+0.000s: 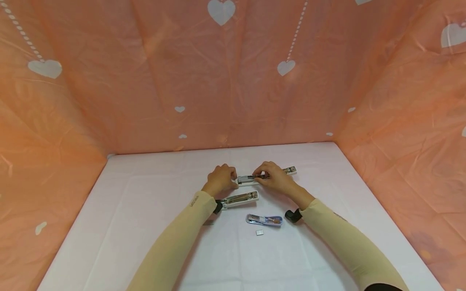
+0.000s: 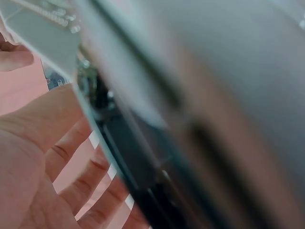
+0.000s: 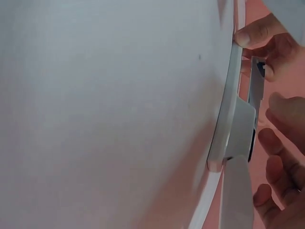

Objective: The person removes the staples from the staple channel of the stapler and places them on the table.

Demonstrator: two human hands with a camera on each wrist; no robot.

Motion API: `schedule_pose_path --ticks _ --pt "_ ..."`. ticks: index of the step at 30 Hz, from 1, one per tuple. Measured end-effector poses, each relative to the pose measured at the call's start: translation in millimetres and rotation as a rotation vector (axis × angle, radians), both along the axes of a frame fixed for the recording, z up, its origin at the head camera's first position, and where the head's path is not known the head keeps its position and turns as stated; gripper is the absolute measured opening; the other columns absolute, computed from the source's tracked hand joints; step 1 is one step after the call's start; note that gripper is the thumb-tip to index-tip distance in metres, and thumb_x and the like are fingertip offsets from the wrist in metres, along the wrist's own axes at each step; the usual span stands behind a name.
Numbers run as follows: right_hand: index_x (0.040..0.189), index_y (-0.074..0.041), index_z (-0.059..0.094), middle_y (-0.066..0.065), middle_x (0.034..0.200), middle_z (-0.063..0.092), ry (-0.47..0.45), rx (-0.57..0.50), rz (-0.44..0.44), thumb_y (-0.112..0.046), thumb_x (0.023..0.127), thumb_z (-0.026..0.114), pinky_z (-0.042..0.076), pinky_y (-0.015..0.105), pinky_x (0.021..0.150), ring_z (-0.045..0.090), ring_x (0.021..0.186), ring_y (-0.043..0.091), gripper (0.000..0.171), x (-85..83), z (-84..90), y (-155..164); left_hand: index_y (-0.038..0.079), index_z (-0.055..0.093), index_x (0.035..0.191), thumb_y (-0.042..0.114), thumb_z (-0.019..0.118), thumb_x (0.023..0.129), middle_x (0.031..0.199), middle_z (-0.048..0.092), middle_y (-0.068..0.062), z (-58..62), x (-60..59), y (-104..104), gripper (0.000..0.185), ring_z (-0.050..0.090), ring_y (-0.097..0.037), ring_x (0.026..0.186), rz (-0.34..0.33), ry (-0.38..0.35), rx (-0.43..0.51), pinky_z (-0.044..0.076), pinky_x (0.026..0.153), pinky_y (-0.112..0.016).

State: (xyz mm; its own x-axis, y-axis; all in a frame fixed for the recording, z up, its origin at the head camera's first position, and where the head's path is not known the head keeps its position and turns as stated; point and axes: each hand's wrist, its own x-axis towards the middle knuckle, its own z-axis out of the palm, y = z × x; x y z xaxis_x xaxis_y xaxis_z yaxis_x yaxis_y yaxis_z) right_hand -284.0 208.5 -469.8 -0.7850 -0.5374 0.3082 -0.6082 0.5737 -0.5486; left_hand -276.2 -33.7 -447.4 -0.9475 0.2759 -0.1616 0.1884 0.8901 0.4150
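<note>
My left hand (image 1: 222,179) grips the near-left end of a white stapler (image 1: 249,184) whose top is swung open. In the right wrist view, the left thumb and fingers (image 3: 259,33) press on that end. Its dark magazine lies exposed along the body. My right hand (image 1: 274,178) is over the middle of this stapler, hiding part of it. In the right wrist view, the right fingertips (image 3: 271,138) are spread beside the stapler with a gap between thumb and fingers. The left wrist view shows the stapler large and blurred across the left hand (image 2: 52,157).
Another opened white stapler (image 1: 240,199) lies by the left wrist. A small blue stapler (image 1: 264,220) sits nearer, with a small silvery staple block (image 1: 259,233) below it. A thin grey strip (image 1: 208,222) lies beside the left sleeve. Orange cloth (image 1: 233,81) surrounds the white table (image 1: 145,194).
</note>
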Motion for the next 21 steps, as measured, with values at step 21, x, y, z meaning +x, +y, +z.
schedule_pose_path --ticks 21 --pt "0.109 -0.004 0.082 0.005 0.099 0.069 -0.027 0.049 0.022 -0.01 0.095 0.083 0.05 0.034 0.08 0.061 0.088 0.022 0.016 2.6 -1.8 -10.9 0.017 0.072 0.102 0.026 0.09 0.09 0.114 0.062 -0.003 2.8 1.5 0.5 0.023 0.057 -0.028 0.111 0.001 -0.013 -0.012 0.051 0.091 -0.05"
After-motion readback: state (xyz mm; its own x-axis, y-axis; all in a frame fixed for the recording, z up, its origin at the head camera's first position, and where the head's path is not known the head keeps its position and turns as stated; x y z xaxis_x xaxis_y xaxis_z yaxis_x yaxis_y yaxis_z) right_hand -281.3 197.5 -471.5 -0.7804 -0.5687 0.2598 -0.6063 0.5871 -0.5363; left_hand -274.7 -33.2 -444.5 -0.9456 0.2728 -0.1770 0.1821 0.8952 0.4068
